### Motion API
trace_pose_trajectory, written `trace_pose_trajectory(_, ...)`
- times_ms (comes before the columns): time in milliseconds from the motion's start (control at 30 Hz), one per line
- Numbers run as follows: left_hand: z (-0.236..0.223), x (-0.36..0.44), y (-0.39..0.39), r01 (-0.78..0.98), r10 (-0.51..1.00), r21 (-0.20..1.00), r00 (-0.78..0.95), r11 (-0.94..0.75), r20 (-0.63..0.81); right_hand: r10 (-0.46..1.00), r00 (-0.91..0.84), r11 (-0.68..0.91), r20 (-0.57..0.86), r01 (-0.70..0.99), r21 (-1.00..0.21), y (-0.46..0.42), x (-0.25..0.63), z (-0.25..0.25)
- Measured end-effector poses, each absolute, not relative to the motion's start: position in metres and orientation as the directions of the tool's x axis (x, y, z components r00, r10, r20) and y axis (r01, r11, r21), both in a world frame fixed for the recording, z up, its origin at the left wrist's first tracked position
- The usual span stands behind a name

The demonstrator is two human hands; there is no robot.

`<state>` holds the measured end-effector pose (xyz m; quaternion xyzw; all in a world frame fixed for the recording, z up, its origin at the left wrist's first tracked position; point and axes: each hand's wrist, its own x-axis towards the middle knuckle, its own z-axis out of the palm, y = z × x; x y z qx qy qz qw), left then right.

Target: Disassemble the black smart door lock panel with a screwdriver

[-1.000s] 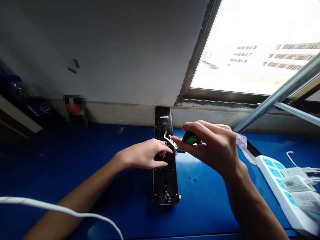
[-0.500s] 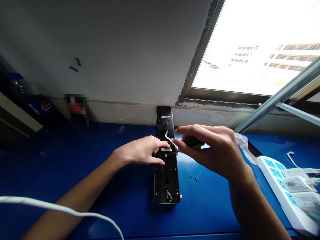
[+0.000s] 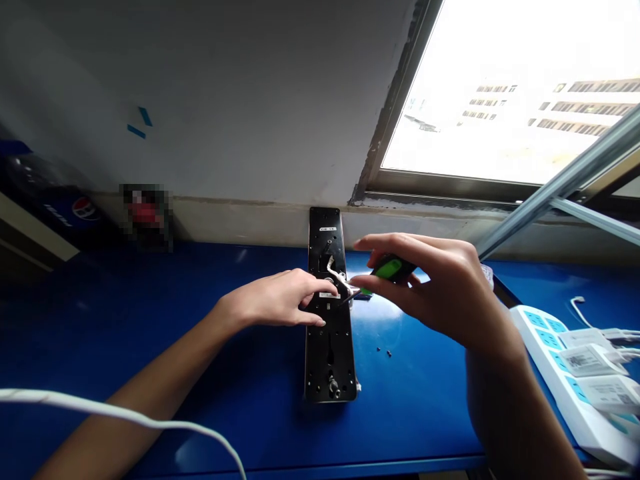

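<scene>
A long black metal door-lock plate point(image 3: 330, 353) lies on the blue table, with holes, small labels and a threaded post at its near end. My left hand point(image 3: 280, 300) rests with its fingertips on the plate, next to a bent white wire point(image 3: 336, 272). My right hand point(image 3: 440, 287) grips a screwdriver with a green and black handle point(image 3: 393, 269). Its thin shaft slants to the plate near the wire, and my fingers hide part of the handle. Several tiny screws point(image 3: 383, 351) lie on the table right of the plate.
The blue table point(image 3: 100, 287) meets a wall at the back. A white power strip point(image 3: 560, 367) with plugged-in chargers stands at right. A white cable point(image 3: 115, 413) crosses the foreground. A metal rail point(image 3: 560, 187) slants before the window point(image 3: 500, 100).
The screwdriver handle has rolled in my right hand, showing more green. My left hand has shifted slightly on the plate. The view has tilted a little.
</scene>
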<state>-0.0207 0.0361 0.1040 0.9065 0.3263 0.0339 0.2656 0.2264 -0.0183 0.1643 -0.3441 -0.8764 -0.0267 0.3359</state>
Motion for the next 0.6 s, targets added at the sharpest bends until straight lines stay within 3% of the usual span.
trace_pose_trajectory(200,0.111,-0.022,0.034,0.579,0.622,0.52,0.775,-0.628,-0.111,0.579,-0.597,0.788,0.555,0.585,-0.193,-0.019,0.227,0.165)
trace_pose_trajectory(400,0.115,-0.021,0.03,0.601,0.639,0.507,0.76,-0.618,-0.122,0.555,-0.574,0.8,0.602,0.568,-0.195,-0.019,0.224,0.162)
trace_pose_trajectory(600,0.113,-0.023,0.028,0.565,0.635,0.508,0.772,-0.651,-0.045,0.554,-0.58,0.799,0.597,0.573,-0.184,-0.018,0.225,0.161)
